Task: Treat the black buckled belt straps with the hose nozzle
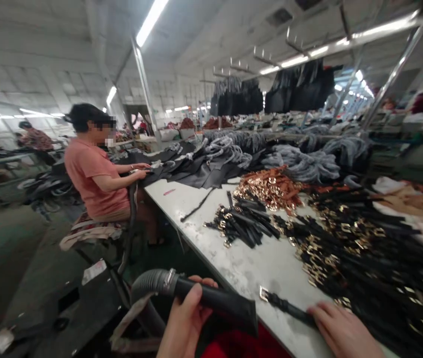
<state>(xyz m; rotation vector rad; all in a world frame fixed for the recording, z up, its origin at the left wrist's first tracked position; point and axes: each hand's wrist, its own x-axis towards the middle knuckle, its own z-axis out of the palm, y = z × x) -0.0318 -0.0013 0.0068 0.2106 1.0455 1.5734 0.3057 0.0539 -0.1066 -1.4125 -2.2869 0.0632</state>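
My left hand is wrapped around a black vacuum nozzle joined to a grey ribbed hose, held just off the table's near edge. Its wide mouth points toward a black strap with a gold buckle lying on the white table. My right hand rests on the strap's right end, fingers curled over it. A big heap of black buckled straps lies just beyond my right hand.
A smaller pile of black straps and a pile of brown straps with gold buckles lie farther along the table. Dark cut pieces and grey bundles sit at the far end. A seated person in a pink shirt works at left.
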